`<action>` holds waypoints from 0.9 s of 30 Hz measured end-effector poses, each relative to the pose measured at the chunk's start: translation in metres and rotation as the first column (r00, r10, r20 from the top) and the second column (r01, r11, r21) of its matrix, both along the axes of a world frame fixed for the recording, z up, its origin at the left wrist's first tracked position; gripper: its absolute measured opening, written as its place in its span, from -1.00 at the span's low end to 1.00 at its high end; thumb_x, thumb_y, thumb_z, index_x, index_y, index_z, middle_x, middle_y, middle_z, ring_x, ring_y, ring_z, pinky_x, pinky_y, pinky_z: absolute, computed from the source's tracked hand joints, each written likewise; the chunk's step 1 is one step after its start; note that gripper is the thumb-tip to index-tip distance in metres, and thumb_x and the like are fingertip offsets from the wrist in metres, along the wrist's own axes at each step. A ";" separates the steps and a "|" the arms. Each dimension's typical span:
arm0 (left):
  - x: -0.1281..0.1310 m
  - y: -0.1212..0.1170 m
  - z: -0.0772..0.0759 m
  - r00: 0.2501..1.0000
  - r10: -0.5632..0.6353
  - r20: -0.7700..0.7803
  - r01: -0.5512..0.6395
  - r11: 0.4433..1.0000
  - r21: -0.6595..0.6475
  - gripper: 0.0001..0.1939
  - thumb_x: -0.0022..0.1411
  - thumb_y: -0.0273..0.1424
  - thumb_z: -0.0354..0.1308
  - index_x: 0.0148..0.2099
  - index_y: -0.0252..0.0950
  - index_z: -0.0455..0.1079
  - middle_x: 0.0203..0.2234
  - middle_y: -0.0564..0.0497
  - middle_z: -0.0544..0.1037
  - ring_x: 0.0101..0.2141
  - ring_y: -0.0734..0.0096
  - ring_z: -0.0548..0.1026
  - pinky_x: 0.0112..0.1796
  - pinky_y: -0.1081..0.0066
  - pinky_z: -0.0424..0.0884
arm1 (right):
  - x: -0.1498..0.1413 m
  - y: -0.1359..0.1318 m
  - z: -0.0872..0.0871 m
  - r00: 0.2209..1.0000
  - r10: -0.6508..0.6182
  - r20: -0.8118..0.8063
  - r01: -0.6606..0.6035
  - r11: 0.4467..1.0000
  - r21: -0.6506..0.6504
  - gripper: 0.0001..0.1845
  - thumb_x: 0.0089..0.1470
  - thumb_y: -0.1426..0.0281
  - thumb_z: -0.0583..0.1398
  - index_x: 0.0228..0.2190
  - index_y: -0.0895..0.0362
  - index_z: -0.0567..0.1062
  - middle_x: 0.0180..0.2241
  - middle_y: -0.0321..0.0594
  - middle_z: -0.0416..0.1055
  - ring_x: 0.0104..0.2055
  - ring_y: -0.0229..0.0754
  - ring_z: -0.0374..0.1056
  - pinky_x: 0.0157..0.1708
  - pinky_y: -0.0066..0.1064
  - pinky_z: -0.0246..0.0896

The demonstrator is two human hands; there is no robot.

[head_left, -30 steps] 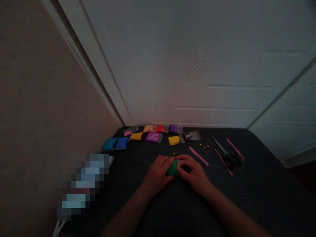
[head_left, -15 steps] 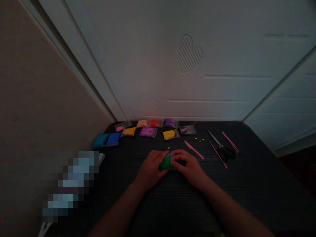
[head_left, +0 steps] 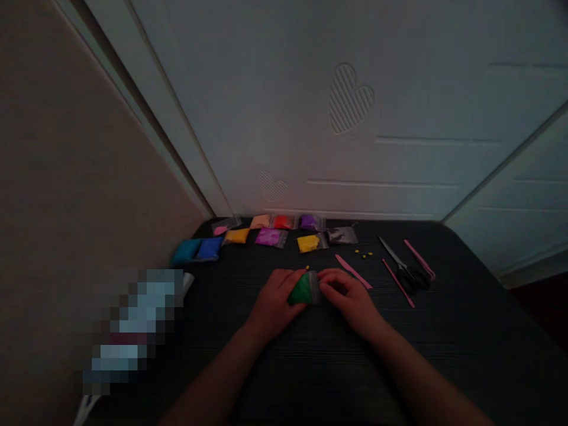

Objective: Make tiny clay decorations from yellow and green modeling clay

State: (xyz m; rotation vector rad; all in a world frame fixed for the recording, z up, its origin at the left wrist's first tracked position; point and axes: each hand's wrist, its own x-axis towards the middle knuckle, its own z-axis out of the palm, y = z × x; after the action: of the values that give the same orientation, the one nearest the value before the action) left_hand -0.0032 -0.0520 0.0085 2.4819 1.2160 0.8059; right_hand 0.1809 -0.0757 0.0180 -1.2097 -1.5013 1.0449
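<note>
A small zip bag of green modelling clay lies between my two hands. My left hand is closed on its left side, fingers behind and thumb along the lower edge. The clear zip strip faces right. At that strip my right hand has its thumb and fingertips drawn together in a pinch; whether they grip the bag's edge I cannot tell. Just beyond the left fingers sits a tiny yellow piece.
Bags of coloured clay, among them a yellow bag and a blue bag, line the table's back. Rightward lie a pink plastic knife, black-handled scissors, a thin pink tool and pink tweezers. A blurred-out object stands left.
My right fingers have shifted right from over the green bag to its edge, uncovering the zip strip. My left hand keeps its hold. The whole view has shifted slightly.
</note>
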 end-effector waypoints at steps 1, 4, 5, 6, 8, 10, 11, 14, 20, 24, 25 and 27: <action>0.000 0.000 0.000 1.000 0.006 0.005 -0.006 1.000 -0.007 -0.44 -0.06 -0.47 0.17 0.03 -0.25 0.15 -0.21 -0.03 0.34 -0.18 0.30 0.27 -0.15 0.28 0.25 | 0.000 0.000 0.000 1.000 -0.003 -0.008 0.003 1.000 -0.007 -0.89 -0.03 0.37 0.11 -0.41 0.11 0.41 -0.22 -0.22 0.34 -0.18 -0.23 0.27 -0.17 -0.33 0.17; 0.001 0.000 -0.001 0.999 0.024 0.024 -0.023 1.000 -0.021 -0.43 -0.07 -0.46 0.17 0.03 -0.23 0.15 -0.20 -0.03 0.34 -0.18 0.28 0.27 -0.14 0.27 0.25 | 0.001 0.001 0.001 1.000 -0.012 -0.022 0.012 1.000 -0.018 -0.87 -0.02 0.35 0.11 -0.40 0.12 0.42 -0.22 -0.21 0.35 -0.17 -0.22 0.27 -0.17 -0.34 0.18; 0.001 0.000 -0.002 0.999 0.022 0.027 -0.021 0.999 -0.027 -0.43 -0.07 -0.47 0.18 0.03 -0.23 0.15 -0.19 -0.03 0.34 -0.18 0.28 0.27 -0.14 0.27 0.25 | 0.001 0.001 0.001 1.000 -0.015 -0.023 0.015 1.000 -0.018 -0.86 -0.02 0.34 0.11 -0.40 0.12 0.42 -0.22 -0.21 0.35 -0.17 -0.22 0.28 -0.18 -0.34 0.19; 0.002 0.000 -0.002 0.999 0.020 0.030 -0.019 0.999 -0.032 -0.44 -0.07 -0.47 0.18 0.03 -0.23 0.15 -0.20 -0.03 0.34 -0.17 0.28 0.27 -0.13 0.27 0.24 | 0.001 0.001 0.001 1.000 -0.019 -0.021 0.019 1.000 -0.016 -0.86 -0.02 0.34 0.10 -0.40 0.12 0.42 -0.22 -0.20 0.35 -0.18 -0.22 0.28 -0.19 -0.35 0.20; 0.002 0.000 -0.003 0.999 0.014 0.030 -0.013 0.999 -0.038 -0.44 -0.07 -0.48 0.17 0.03 -0.23 0.16 -0.19 -0.02 0.35 -0.17 0.29 0.27 -0.13 0.29 0.24 | 0.002 0.002 0.000 1.000 -0.028 -0.011 0.028 1.000 -0.005 -0.85 -0.02 0.33 0.10 -0.39 0.12 0.41 -0.22 -0.20 0.36 -0.19 -0.22 0.30 -0.21 -0.35 0.22; 0.001 0.001 -0.002 1.000 0.014 0.027 -0.013 0.999 -0.043 -0.44 -0.07 -0.48 0.17 0.03 -0.23 0.15 -0.18 -0.02 0.34 -0.16 0.29 0.27 -0.13 0.30 0.24 | 0.004 0.002 0.000 0.999 -0.043 0.013 0.042 0.999 0.016 -0.85 0.00 0.33 0.08 -0.39 0.12 0.40 -0.22 -0.21 0.36 -0.18 -0.22 0.30 -0.19 -0.35 0.21; 0.000 0.002 -0.002 0.999 0.024 0.029 -0.022 0.999 -0.042 -0.44 -0.07 -0.47 0.17 0.03 -0.23 0.15 -0.18 -0.02 0.34 -0.16 0.29 0.27 -0.13 0.29 0.24 | 0.005 0.002 0.000 0.998 -0.052 0.033 0.051 0.998 0.029 -0.85 0.01 0.33 0.07 -0.39 0.12 0.39 -0.22 -0.21 0.36 -0.17 -0.22 0.29 -0.18 -0.35 0.21; -0.005 0.005 0.000 0.996 0.077 0.039 -0.076 0.997 -0.031 -0.46 -0.06 -0.44 0.17 0.02 -0.24 0.15 -0.17 -0.03 0.35 -0.16 0.26 0.27 -0.13 0.27 0.24 | 0.008 0.003 0.000 0.988 -0.085 0.131 0.075 0.994 0.075 -0.82 0.04 0.33 0.04 -0.37 0.12 0.39 -0.24 -0.21 0.36 -0.16 -0.23 0.28 -0.15 -0.34 0.18; -0.013 0.008 0.003 0.970 0.230 0.082 -0.234 0.972 0.039 -0.48 -0.04 -0.38 0.17 0.01 -0.27 0.15 -0.18 -0.05 0.34 -0.15 0.25 0.29 -0.12 0.26 0.23 | 0.006 0.004 -0.007 0.900 -0.105 0.423 0.043 0.987 0.153 -0.84 0.00 0.40 0.06 -0.40 0.12 0.44 -0.32 -0.19 0.35 -0.22 -0.19 0.24 -0.15 -0.30 0.10; -0.013 0.007 0.002 0.959 0.258 0.116 -0.264 0.963 0.044 -0.47 -0.05 -0.38 0.17 0.01 -0.24 0.14 -0.19 -0.04 0.33 -0.17 0.26 0.30 -0.14 0.29 0.24 | 0.003 0.004 -0.014 0.828 -0.090 0.554 -0.007 0.985 0.170 -0.81 0.01 0.42 0.04 -0.40 0.13 0.45 -0.36 -0.17 0.36 -0.25 -0.17 0.23 -0.19 -0.30 0.09; -0.012 0.006 0.002 0.960 0.254 0.118 -0.260 0.965 0.044 -0.47 -0.05 -0.39 0.17 0.01 -0.24 0.14 -0.19 -0.03 0.33 -0.17 0.26 0.30 -0.14 0.30 0.24 | 0.002 0.004 -0.014 0.813 -0.089 0.575 -0.016 0.985 0.173 -0.81 0.02 0.43 0.03 -0.40 0.13 0.45 -0.36 -0.17 0.36 -0.25 -0.17 0.22 -0.19 -0.30 0.08; -0.012 0.006 0.002 0.964 0.240 0.116 -0.247 0.968 0.046 -0.47 -0.05 -0.39 0.17 0.01 -0.24 0.14 -0.18 -0.04 0.34 -0.16 0.26 0.30 -0.14 0.30 0.24 | 0.002 0.004 -0.015 0.789 -0.088 0.608 -0.028 0.984 0.178 -0.80 0.02 0.43 0.03 -0.38 0.13 0.46 -0.35 -0.17 0.36 -0.25 -0.17 0.22 -0.20 -0.30 0.08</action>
State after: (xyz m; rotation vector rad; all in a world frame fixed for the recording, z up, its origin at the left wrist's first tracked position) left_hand -0.0148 -0.0459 0.0101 2.3268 1.4969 1.0399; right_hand 0.1829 -0.0720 0.0032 -1.5224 -2.0118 0.4779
